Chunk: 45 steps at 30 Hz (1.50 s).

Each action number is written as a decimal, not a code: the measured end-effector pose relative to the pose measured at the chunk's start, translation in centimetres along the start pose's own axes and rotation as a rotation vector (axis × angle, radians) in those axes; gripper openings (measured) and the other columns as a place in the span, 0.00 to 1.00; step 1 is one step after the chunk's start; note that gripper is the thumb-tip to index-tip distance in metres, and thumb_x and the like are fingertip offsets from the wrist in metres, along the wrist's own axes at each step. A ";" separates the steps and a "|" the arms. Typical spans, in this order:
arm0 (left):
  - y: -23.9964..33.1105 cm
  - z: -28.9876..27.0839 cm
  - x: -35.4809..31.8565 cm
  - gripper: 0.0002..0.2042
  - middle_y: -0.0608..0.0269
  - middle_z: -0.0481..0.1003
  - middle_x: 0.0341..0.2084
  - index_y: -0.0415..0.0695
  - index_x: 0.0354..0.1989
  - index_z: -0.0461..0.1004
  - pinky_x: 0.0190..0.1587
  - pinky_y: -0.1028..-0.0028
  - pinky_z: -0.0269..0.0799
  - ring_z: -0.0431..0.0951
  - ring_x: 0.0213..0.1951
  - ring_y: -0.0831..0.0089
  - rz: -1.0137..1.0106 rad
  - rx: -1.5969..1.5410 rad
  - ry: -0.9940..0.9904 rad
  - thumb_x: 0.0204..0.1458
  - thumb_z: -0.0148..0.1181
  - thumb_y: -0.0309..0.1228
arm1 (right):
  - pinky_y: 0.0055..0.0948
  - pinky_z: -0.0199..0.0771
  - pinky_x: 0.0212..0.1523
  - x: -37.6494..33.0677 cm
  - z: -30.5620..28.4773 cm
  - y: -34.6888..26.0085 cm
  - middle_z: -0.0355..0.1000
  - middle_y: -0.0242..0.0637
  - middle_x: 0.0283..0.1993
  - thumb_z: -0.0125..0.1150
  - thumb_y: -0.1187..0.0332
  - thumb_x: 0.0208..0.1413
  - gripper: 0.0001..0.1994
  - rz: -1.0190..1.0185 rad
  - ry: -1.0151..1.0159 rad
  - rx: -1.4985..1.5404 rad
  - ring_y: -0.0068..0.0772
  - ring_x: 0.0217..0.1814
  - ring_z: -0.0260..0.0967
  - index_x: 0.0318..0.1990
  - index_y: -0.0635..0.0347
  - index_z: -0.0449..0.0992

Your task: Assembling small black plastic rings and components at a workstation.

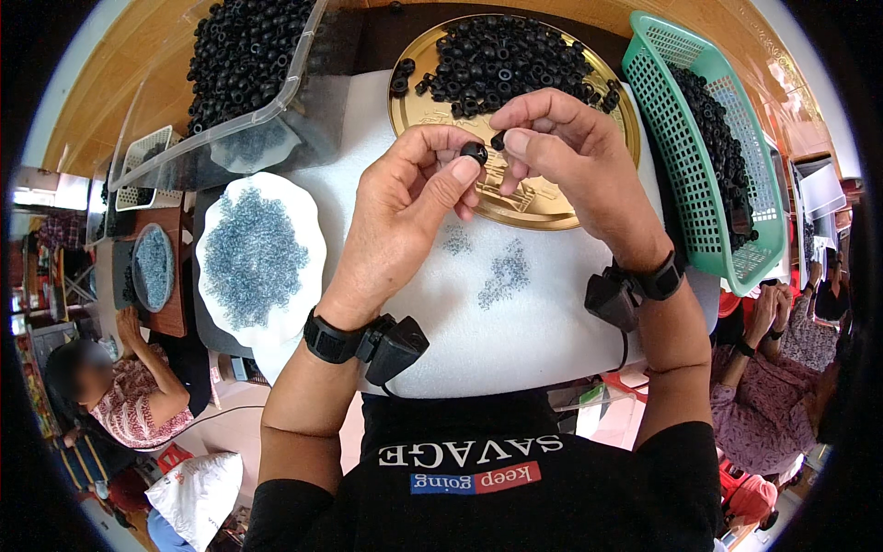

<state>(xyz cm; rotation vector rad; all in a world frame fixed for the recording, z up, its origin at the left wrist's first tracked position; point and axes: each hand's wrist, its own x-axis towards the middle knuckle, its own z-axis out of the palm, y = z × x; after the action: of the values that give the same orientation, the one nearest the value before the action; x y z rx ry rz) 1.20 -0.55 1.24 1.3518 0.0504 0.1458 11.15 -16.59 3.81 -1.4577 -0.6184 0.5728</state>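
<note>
My left hand (397, 204) pinches a small round black plastic part (474, 153) between thumb and fingertips, its hollow end showing. Close beside it, my right hand (589, 170) grips a smaller black piece (498, 141) between thumb and forefinger; most of that piece is hidden. Both hands are raised over the front of a round gold tray (405, 101). Toward the tray's far side lies a heap of similar black parts (515, 64). Small translucent bluish bits (504, 276) lie scattered on the white foam sheet (432, 340) below the hands.
A scalloped white plate (315, 230) on the left bears many bluish bits. Behind it stands a clear plastic bin (276, 106) of black parts. At the right, a green basket (676, 175) holds more. Other people work at the far left (138, 396) and far right (773, 396).
</note>
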 end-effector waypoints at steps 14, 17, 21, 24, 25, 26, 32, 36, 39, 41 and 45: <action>-0.2 -0.2 0.0 0.10 0.65 0.74 0.32 0.38 0.47 0.70 0.36 0.80 0.70 0.73 0.32 0.80 -0.019 0.079 -0.023 0.59 0.55 0.27 | 0.18 0.75 0.34 -0.2 0.3 1.2 0.74 0.31 0.33 0.58 0.75 0.55 0.06 -0.129 -0.031 -0.130 0.17 0.33 0.73 0.40 0.65 0.74; -0.4 0.1 0.2 0.07 0.67 0.73 0.27 0.36 0.43 0.71 0.33 0.82 0.70 0.71 0.29 0.82 0.011 0.071 0.020 0.59 0.54 0.25 | 0.19 0.75 0.34 -0.1 0.5 2.1 0.74 0.33 0.32 0.59 0.76 0.53 0.06 -0.280 0.011 -0.296 0.21 0.32 0.74 0.39 0.65 0.74; -0.6 -0.2 0.6 0.08 0.65 0.74 0.28 0.35 0.44 0.72 0.33 0.82 0.71 0.73 0.29 0.82 -0.008 -0.002 0.020 0.58 0.55 0.24 | 0.23 0.76 0.32 -0.2 1.2 1.9 0.73 0.39 0.33 0.62 0.77 0.49 0.06 -0.526 0.107 -0.618 0.30 0.31 0.75 0.36 0.66 0.74; -0.8 -0.2 0.7 0.09 0.65 0.75 0.28 0.34 0.45 0.73 0.33 0.82 0.72 0.74 0.29 0.81 -0.004 0.001 0.046 0.57 0.56 0.24 | 0.24 0.76 0.32 -0.1 1.2 1.8 0.72 0.39 0.34 0.63 0.77 0.49 0.06 -0.558 0.108 -0.710 0.32 0.32 0.75 0.35 0.65 0.74; -0.8 -0.1 0.8 0.10 0.64 0.76 0.28 0.34 0.45 0.73 0.34 0.81 0.73 0.75 0.29 0.81 -0.002 -0.008 0.067 0.56 0.57 0.23 | 0.24 0.76 0.32 0.0 1.2 1.8 0.72 0.39 0.34 0.63 0.77 0.49 0.06 -0.558 0.107 -0.711 0.32 0.32 0.75 0.35 0.65 0.74; -0.9 0.1 0.7 0.10 0.64 0.76 0.28 0.34 0.45 0.73 0.34 0.81 0.73 0.75 0.29 0.81 -0.001 -0.008 0.067 0.56 0.57 0.23 | 0.24 0.77 0.32 0.0 1.1 1.9 0.72 0.39 0.34 0.63 0.77 0.49 0.06 -0.563 0.122 -0.710 0.31 0.33 0.75 0.35 0.65 0.74; -2.0 0.7 0.3 0.12 0.62 0.76 0.28 0.36 0.45 0.74 0.32 0.81 0.74 0.75 0.29 0.80 0.171 0.283 0.212 0.51 0.61 0.21 | 0.23 0.77 0.32 0.0 1.1 1.9 0.73 0.37 0.34 0.62 0.78 0.49 0.06 -0.560 0.107 -0.645 0.29 0.34 0.75 0.36 0.63 0.75; -1.3 0.5 0.1 0.12 0.61 0.76 0.29 0.35 0.44 0.75 0.30 0.80 0.73 0.76 0.28 0.79 0.179 0.371 0.178 0.50 0.62 0.21 | 0.20 0.76 0.34 0.0 0.1 2.3 0.75 0.35 0.35 0.63 0.76 0.51 0.08 -0.396 0.001 -0.378 0.24 0.33 0.75 0.39 0.64 0.76; -0.6 0.6 0.0 0.12 0.61 0.76 0.29 0.35 0.44 0.76 0.29 0.80 0.73 0.76 0.27 0.79 0.163 0.312 0.125 0.50 0.62 0.21 | 0.19 0.75 0.36 0.0 -0.9 0.9 0.76 0.34 0.33 0.63 0.74 0.54 0.08 -0.103 -0.111 -0.065 0.22 0.33 0.75 0.40 0.65 0.77; -0.6 0.6 0.0 0.12 0.61 0.76 0.29 0.35 0.44 0.76 0.28 0.80 0.73 0.76 0.26 0.78 0.176 0.294 0.085 0.50 0.61 0.21 | 0.18 0.75 0.36 0.3 -1.6 0.6 0.75 0.34 0.31 0.63 0.71 0.55 0.08 -0.043 -0.130 -0.014 0.22 0.33 0.75 0.39 0.66 0.76; -0.4 0.8 -0.1 0.12 0.62 0.75 0.29 0.35 0.44 0.76 0.29 0.80 0.72 0.76 0.27 0.78 0.231 0.287 0.007 0.51 0.60 0.19 | 0.19 0.78 0.35 0.5 -2.5 0.2 0.74 0.33 0.31 0.65 0.68 0.53 0.11 0.172 -0.247 0.065 0.21 0.30 0.75 0.39 0.64 0.72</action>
<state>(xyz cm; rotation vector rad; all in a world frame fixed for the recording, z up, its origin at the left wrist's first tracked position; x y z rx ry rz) 1.21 -1.40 1.07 1.6423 -0.0822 0.3483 13.28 -18.04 3.57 -1.3972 -0.6640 0.9092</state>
